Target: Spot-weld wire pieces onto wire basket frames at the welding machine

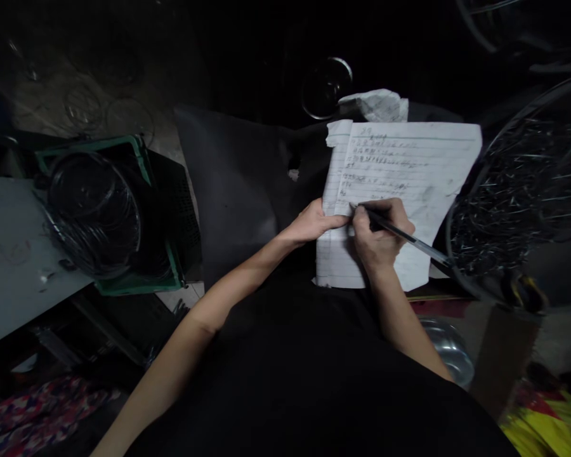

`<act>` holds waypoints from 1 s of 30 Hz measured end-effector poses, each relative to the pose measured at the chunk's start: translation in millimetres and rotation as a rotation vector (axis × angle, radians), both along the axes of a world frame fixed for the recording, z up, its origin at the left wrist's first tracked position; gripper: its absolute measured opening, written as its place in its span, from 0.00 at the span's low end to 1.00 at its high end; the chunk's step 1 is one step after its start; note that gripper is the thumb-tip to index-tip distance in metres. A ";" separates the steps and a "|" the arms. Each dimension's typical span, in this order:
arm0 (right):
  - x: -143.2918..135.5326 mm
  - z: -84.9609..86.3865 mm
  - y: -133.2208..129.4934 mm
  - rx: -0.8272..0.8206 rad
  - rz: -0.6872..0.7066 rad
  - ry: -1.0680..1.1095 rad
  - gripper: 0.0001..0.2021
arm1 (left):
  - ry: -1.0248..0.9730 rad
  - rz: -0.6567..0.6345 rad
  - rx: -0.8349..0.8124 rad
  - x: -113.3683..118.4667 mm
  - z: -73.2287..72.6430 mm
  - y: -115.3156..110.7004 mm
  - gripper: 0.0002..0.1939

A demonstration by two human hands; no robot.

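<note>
A lined notebook (404, 171) with handwriting on its upper half lies on a dark surface in front of me. My right hand (380, 233) grips a pen (416, 242), its tip touching the page near the last written line. The pen slants down to the right. At the notebook's left edge, my left hand (314, 222) holds the pages, with the thumb on top and the other fingers hidden beneath. Above the notebook sits a crumpled sheet of paper (378, 105).
A green crate (137, 289) with a plastic-wrapped coil (95, 216) stands left, beside a pale tabletop (19, 254). On the right is a round container (461, 279) of small metal pieces. A metal bowl (450, 352) sits below it. Yellow fabric (547, 425) lies lower right.
</note>
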State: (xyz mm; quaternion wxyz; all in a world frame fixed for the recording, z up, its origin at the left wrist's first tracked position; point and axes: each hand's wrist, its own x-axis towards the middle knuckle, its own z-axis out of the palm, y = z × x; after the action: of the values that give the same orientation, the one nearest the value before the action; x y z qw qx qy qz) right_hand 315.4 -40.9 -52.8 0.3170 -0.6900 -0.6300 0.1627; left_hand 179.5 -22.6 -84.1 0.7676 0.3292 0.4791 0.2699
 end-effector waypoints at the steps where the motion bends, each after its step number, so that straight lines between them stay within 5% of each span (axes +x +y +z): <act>1: -0.3 0.2 0.4 0.002 -0.005 -0.002 0.05 | 0.005 0.000 -0.003 0.1 0.0 0.1 0.15; 30: -1.9 0.6 0.7 -0.075 0.009 -0.010 0.05 | -0.016 0.005 0.006 -0.1 -2.6 -0.8 0.15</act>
State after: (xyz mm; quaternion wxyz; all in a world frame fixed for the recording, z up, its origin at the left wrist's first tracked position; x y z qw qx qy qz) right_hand 313.5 -40.2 -52.2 0.2870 -0.6992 -0.6283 0.1844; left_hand 179.4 -23.3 -86.7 0.7696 0.3282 0.4731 0.2760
